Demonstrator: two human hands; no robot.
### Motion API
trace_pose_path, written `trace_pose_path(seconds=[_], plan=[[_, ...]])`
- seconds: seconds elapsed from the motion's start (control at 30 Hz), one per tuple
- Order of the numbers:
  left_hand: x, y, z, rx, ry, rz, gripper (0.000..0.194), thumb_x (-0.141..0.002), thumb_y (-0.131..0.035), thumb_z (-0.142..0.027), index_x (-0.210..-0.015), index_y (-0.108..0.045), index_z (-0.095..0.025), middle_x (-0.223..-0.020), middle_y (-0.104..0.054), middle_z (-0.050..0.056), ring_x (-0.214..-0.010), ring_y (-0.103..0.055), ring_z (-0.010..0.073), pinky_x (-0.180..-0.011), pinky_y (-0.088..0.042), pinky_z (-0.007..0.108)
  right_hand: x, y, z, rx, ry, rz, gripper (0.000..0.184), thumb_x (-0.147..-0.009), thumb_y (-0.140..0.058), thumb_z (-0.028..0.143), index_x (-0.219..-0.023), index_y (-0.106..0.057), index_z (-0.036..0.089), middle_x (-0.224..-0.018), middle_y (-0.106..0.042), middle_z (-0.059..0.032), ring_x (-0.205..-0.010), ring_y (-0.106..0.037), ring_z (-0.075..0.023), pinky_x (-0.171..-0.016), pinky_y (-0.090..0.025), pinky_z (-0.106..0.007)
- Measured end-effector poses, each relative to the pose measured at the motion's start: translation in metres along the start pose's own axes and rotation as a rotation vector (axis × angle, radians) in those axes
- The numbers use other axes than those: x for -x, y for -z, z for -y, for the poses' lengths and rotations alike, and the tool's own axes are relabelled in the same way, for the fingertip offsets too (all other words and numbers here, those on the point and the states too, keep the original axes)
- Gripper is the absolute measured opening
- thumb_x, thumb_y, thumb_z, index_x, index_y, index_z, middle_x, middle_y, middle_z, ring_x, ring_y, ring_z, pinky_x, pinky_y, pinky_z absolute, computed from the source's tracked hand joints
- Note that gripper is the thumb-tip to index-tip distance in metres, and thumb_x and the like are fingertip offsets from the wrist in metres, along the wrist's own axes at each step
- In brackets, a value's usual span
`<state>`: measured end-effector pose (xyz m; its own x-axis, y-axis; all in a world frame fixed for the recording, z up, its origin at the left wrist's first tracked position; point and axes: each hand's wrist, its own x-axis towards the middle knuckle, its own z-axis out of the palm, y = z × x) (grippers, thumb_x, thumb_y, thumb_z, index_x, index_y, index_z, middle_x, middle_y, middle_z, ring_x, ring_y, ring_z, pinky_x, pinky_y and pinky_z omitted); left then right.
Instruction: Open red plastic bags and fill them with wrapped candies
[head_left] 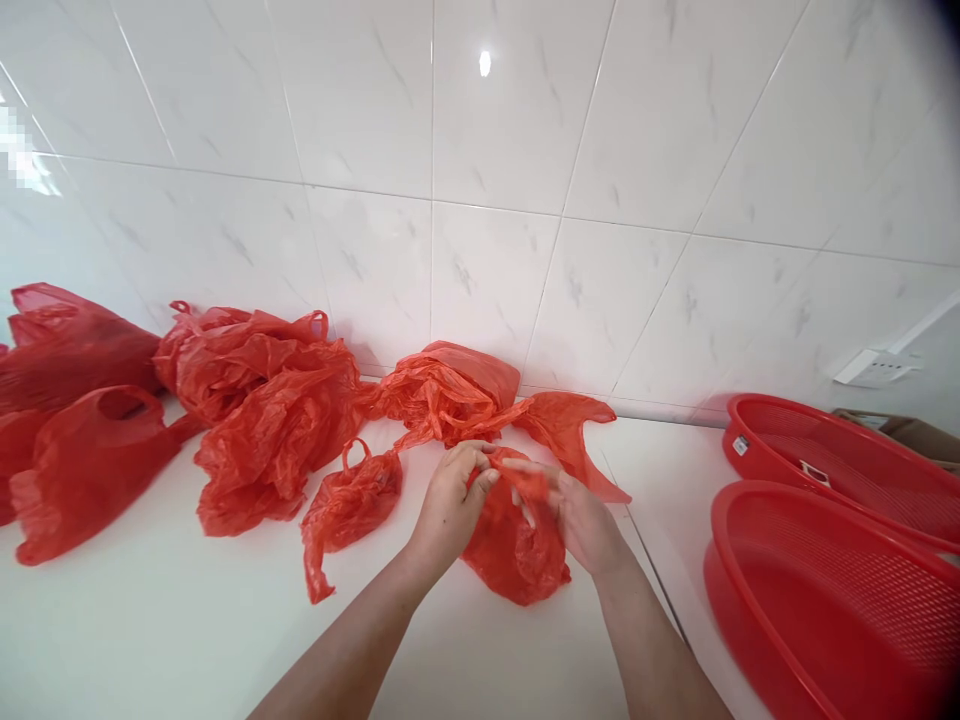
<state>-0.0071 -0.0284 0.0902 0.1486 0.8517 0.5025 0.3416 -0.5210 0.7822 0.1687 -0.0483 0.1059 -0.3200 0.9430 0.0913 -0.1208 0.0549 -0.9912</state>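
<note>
A crumpled red plastic bag (517, 560) hangs between my two hands, just over the white table. My left hand (454, 495) pinches its upper edge between thumb and fingers. On the other side, my right hand (581, 510) has its fingers closed round the bag's top, and some of them are hidden behind the red film. A small bunched red bag (356, 500) with a loop handle lies to the left of my left wrist. Right behind my hands rests a larger crumpled red bag (450, 385), and a flatter red bag (566, 430) spreads out to its right.
Heaps of red plastic bags (262, 400) cover the table's left and back, against the white tiled wall (495, 290). Two red perforated baskets (739, 560) stand at the right, beyond a seam in the tabletop. A power socket (874, 368) is on the wall above them.
</note>
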Motion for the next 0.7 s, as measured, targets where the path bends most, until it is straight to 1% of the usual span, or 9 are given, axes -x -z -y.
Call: trace_pose_path(seconds=[0.07, 0.1, 0.17, 0.2, 0.3, 0.37, 0.47, 0.57, 0.7], plan=[[0.001, -0.003, 0.001, 0.034, 0.066, 0.030, 0.015, -0.087, -0.042, -0.022, -0.073, -0.046, -0.020, -0.087, -0.060, 0.003, -0.081, -0.056, 0.0176, -0.071, -0.044, 0.031, 0.003, 0.000, 0.002, 0.176, 0.032, 0.016, 0.047, -0.090, -0.033, 0.052, -0.105, -0.068, 0.024, -0.101, -0.063, -0.0068, -0.103, -0.054, -0.0228, -0.090, -0.041, -0.038], [0.001, -0.004, 0.001, 0.040, 0.095, 0.041, 0.015, -0.087, -0.041, -0.022, -0.073, -0.045, -0.021, -0.078, -0.058, 0.001, -0.072, -0.053, 0.0159, -0.066, -0.042, 0.028, 0.004, -0.001, 0.002, 0.255, 0.048, 0.024, 0.042, -0.090, -0.038, 0.050, -0.105, -0.068, 0.025, -0.104, -0.063, -0.0058, -0.107, -0.052, -0.0226, -0.094, -0.039, -0.038], [0.002, -0.007, 0.001, 0.043, 0.140, 0.053, 0.015, -0.086, -0.042, -0.023, -0.072, -0.044, -0.021, -0.067, -0.052, -0.002, -0.063, -0.047, 0.0137, -0.059, -0.038, 0.026, 0.004, -0.002, 0.001, 0.374, 0.071, 0.015, 0.028, -0.086, -0.050, 0.040, -0.104, -0.067, 0.027, -0.106, -0.063, -0.0037, -0.106, -0.053, -0.0213, -0.094, -0.039, -0.037], [0.003, -0.008, 0.000, 0.045, 0.157, 0.053, 0.015, -0.086, -0.043, -0.024, -0.071, -0.044, -0.021, -0.065, -0.050, -0.003, -0.061, -0.045, 0.0133, -0.058, -0.037, 0.025, 0.004, -0.003, -0.001, 0.421, 0.081, -0.023, 0.025, -0.083, -0.054, 0.034, -0.105, -0.065, 0.027, -0.106, -0.062, -0.0029, -0.102, -0.054, -0.0206, -0.092, -0.041, -0.036], [0.004, -0.009, -0.004, 0.058, 0.190, 0.064, 0.018, -0.085, -0.045, -0.030, -0.070, -0.046, -0.021, -0.065, -0.051, -0.003, -0.062, -0.046, 0.0134, -0.058, -0.036, 0.025, -0.001, -0.003, -0.011, 0.553, 0.110, -0.264, 0.032, -0.076, -0.055, 0.021, -0.108, -0.057, 0.028, -0.103, -0.061, -0.0021, -0.094, -0.055, -0.0197, -0.082, -0.045, -0.036], [0.006, -0.010, -0.006, 0.058, 0.198, 0.097, 0.018, -0.085, -0.046, -0.031, -0.070, -0.046, -0.021, -0.065, -0.053, -0.003, -0.062, -0.047, 0.0135, -0.058, -0.036, 0.025, -0.005, -0.001, -0.018, 0.637, 0.137, -0.421, 0.034, -0.072, -0.053, 0.017, -0.104, -0.056, 0.027, -0.097, -0.060, -0.0021, -0.090, -0.056, -0.0199, -0.079, -0.045, -0.036], [0.010, -0.013, -0.007, 0.048, 0.218, 0.140, 0.017, -0.083, -0.048, -0.029, -0.069, -0.046, -0.021, -0.064, -0.052, -0.004, -0.059, -0.045, 0.0128, -0.056, -0.035, 0.024, -0.009, 0.000, -0.023, 0.697, 0.156, -0.527, 0.024, -0.069, -0.049, 0.015, -0.090, -0.057, 0.025, -0.091, -0.061, -0.0025, -0.085, -0.056, -0.0207, -0.076, -0.044, -0.036], [0.014, -0.016, -0.005, 0.039, 0.230, 0.135, 0.016, -0.082, -0.049, -0.028, -0.068, -0.046, -0.021, -0.063, -0.050, -0.004, -0.058, -0.044, 0.0124, -0.054, -0.034, 0.024, -0.009, -0.001, -0.020, 0.635, 0.134, -0.476, 0.019, -0.072, -0.048, 0.016, -0.086, -0.057, 0.024, -0.087, -0.062, -0.0013, -0.083, -0.056, -0.0199, -0.073, -0.044, -0.034], [0.015, -0.016, -0.003, 0.043, 0.240, 0.111, 0.015, -0.082, -0.048, -0.028, -0.068, -0.047, -0.022, -0.063, -0.050, -0.004, -0.057, -0.043, 0.0124, -0.053, -0.034, 0.024, -0.005, -0.004, -0.010, 0.489, 0.120, -0.265, 0.018, -0.076, -0.049, 0.018, -0.091, -0.058, 0.023, -0.091, -0.062, -0.0009, -0.088, -0.056, -0.0180, -0.077, -0.044, -0.031]])
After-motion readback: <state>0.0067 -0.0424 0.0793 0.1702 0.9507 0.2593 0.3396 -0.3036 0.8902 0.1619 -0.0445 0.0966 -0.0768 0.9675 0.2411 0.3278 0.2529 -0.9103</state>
